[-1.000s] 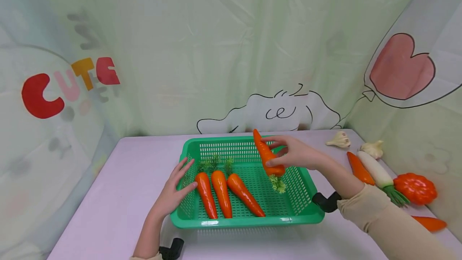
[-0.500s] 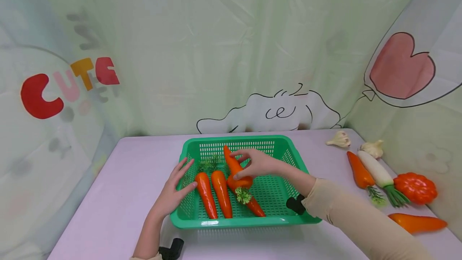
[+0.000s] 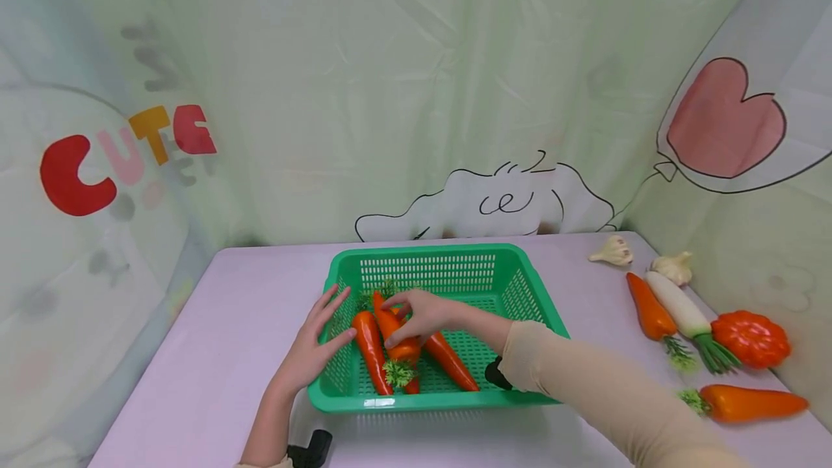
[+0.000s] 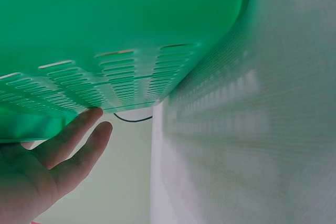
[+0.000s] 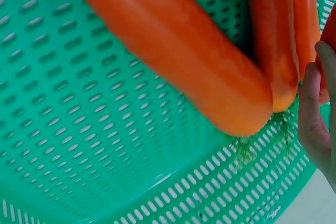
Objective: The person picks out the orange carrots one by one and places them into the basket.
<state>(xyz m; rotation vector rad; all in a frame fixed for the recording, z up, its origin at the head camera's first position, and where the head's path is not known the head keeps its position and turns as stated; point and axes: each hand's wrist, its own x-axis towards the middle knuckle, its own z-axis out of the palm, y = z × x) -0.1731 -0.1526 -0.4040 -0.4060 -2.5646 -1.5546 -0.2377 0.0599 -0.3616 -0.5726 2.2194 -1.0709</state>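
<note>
A green plastic basket (image 3: 442,401) with slotted walls stands on the table. My right hand (image 3: 421,315) is inside it, pinching a carrot (image 3: 386,318) whose leafy end points toward me and whose tip points away. That carrot overlaps another in the head view. Two more carrots show beside it, a left carrot (image 3: 372,352) and a right carrot (image 3: 451,361), with leaves at the far side. In the right wrist view the nearest carrot (image 5: 178,51) lies on the perforated floor. My left hand (image 3: 315,345) touches the basket's left side with fingers spread and straight.
On the table's right lie two garlic bulbs, one of them a nearer garlic bulb (image 3: 673,267), a carrot (image 3: 647,309), a white radish (image 3: 679,303), a ribbed red vegetable (image 3: 751,339) and another carrot (image 3: 757,404). A printed curtain (image 3: 390,92) hangs behind the table.
My right hand has carried the carrot leftward and lower, from the basket's right part to over the carrots on the left. My left hand has stayed at the basket's side.
</note>
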